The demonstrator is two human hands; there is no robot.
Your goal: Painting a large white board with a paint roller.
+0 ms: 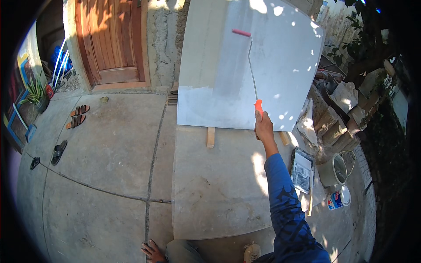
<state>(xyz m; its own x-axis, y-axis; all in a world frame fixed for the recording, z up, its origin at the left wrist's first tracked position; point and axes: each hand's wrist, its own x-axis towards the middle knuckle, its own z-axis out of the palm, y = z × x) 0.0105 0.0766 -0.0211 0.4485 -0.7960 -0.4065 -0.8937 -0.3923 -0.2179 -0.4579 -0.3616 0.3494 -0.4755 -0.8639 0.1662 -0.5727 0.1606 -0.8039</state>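
Observation:
My right hand (264, 127) grips the orange handle (259, 106) of a paint roller at the end of my outstretched arm. Its long wire frame leads up to a narrow pink roller sleeve (241, 32), which lies against a large board (273, 65). Pale white paint covers much of the board's face, while a beige-grey area (200, 49) shows at its upper left. Low in the picture, my left hand (153, 251) is beside my knee with its fingers spread and nothing in it. Whether it touches the floor I cannot tell.
Wood blocks (210, 137) jut from under the board. To the right are a paint tray (302, 169), a bucket (333, 171), a paint can (338, 198) and cut logs (332, 126). A translucent sheet (217, 197) covers the floor before me. Sandals (77, 115) lie left, near a wooden door (111, 42).

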